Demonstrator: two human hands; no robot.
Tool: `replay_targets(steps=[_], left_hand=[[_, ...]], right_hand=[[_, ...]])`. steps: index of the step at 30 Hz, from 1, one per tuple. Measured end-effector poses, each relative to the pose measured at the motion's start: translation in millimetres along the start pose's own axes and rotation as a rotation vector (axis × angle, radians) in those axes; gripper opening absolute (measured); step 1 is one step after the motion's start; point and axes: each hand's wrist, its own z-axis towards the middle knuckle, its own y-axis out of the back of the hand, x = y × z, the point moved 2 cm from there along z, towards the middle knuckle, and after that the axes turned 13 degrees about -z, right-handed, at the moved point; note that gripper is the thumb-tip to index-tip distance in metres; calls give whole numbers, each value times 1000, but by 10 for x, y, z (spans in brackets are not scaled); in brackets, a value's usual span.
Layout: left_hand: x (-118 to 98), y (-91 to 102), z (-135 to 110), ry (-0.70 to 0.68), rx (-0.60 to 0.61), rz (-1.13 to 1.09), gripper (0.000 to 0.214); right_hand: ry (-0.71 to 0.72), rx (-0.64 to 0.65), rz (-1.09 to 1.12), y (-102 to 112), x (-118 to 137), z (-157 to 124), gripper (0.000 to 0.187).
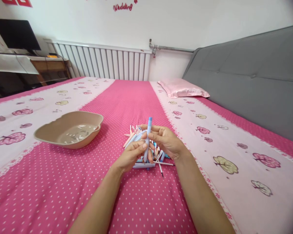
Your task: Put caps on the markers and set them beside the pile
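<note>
Head-worn view, facing forward and down, over bed [129,104]

white wall [173,24] | pale radiator [102,63] | grey headboard [246,71], right | black monitor [16,34], left

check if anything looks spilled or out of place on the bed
A jumbled pile of pens and thin sticks lies loose on the bedspread, an odd spot for them. Small white bits lie scattered inside the tan basin.

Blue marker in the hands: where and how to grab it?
Probably by its blue top end, pinched across the sides from above. The slim, straight marker stands nearly upright, and that end pokes clear above the left hand and right hand.
</note>
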Motion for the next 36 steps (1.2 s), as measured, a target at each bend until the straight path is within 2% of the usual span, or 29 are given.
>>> replay_targets(steps=[7, 13, 18, 22, 25, 27, 30, 36], left_hand=[[-15, 11, 38, -50, -40, 91, 35], [-47, -24, 45, -74, -127, 160, 38], [-55, -4, 61, -120, -290, 186, 32], [-58, 39, 79, -242, -441, 112, 32], [-55, 57, 88, -324, -501, 123, 38], [-49, 59, 93, -338, -513, 154, 39], [-38, 55, 97, -344, -486, 183, 38], [-21, 80, 97, -356, -469, 231, 37]], right_hand=[[-3, -84, -33, -8, -10, 7, 41], [-48, -139, -27, -35, -19, 9, 40], [-6, -174, -32, -38, -53, 42, 39], [-8, -164, -58, -51, -92, 60, 45], [-38, -209, -167, -57, -108, 63, 33], [-45, -255, -233, -56, -109, 65, 25], [-43, -272, -264, -57, -108, 64, 23], [-42, -216, -288, -58, -123, 57, 23]])
